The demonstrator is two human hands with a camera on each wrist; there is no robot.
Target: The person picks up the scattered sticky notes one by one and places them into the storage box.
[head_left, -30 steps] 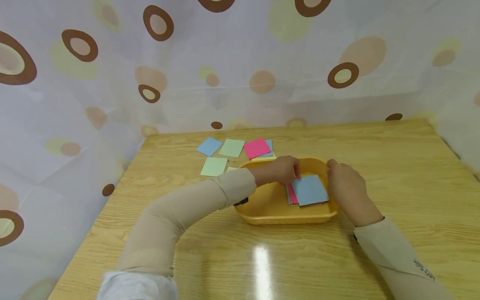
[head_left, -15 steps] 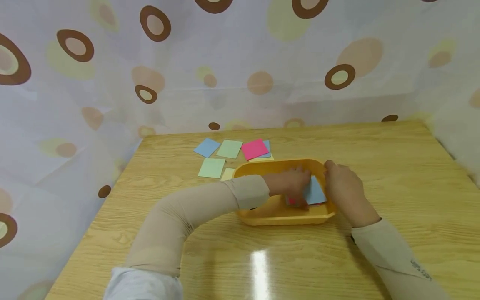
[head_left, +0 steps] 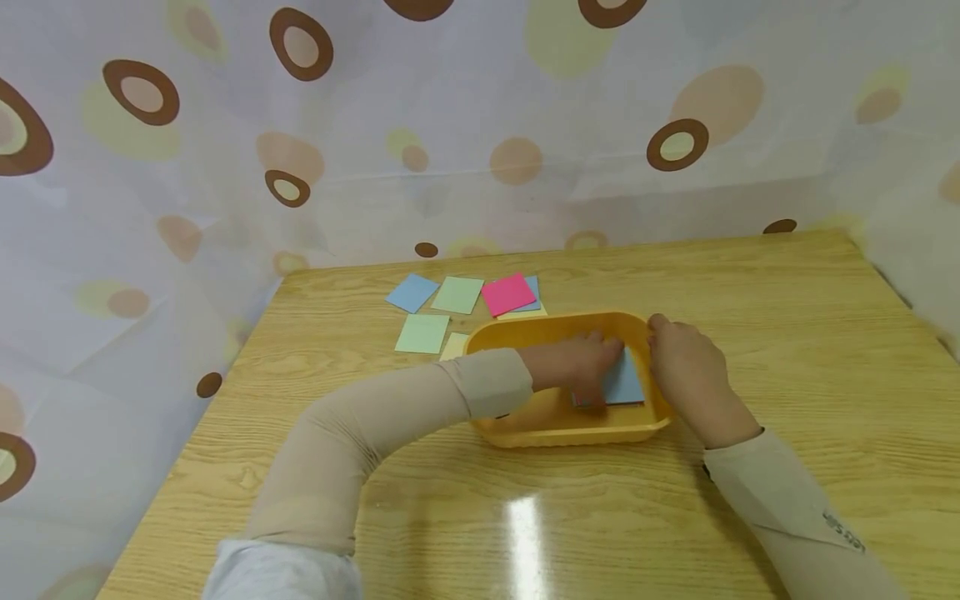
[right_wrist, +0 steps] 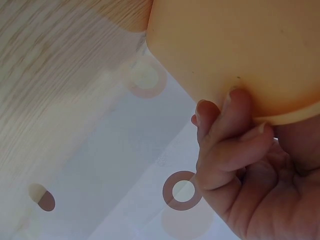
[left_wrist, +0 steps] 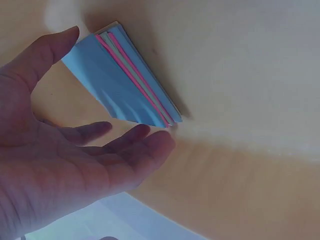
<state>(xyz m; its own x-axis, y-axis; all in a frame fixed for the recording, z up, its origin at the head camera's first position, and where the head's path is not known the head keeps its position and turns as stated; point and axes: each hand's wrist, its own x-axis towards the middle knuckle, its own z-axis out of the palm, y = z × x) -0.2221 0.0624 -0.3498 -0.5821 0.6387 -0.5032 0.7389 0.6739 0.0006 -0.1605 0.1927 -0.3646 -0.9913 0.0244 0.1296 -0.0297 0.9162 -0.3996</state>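
A stack of square sticky notes (left_wrist: 100,75), blue on top with pink, green and blue edges showing below, lies in the right part of a yellow-orange plastic tray (head_left: 555,437). My left hand (head_left: 581,367) reaches into the tray over this stack and hides part of it. In the left wrist view, that hand's thumb is at one corner of the stack and its loosely bent fingers (left_wrist: 140,145) lie along the opposite edge. My right hand (head_left: 690,375) grips the tray's right end, with fingers and thumb around the rim in the right wrist view.
Behind and left of the tray, loose notes lie on the wooden table (head_left: 787,350): a blue note (head_left: 412,292), green notes (head_left: 422,333), and a pink note (head_left: 508,294) overlapping others. A patterned cloth (head_left: 450,125) hangs along the back and sides.
My left hand has moved from the stack's back left corner down over its middle. The tilted top blue note now lies more squarely on the stack. My right hand stays on the rim.
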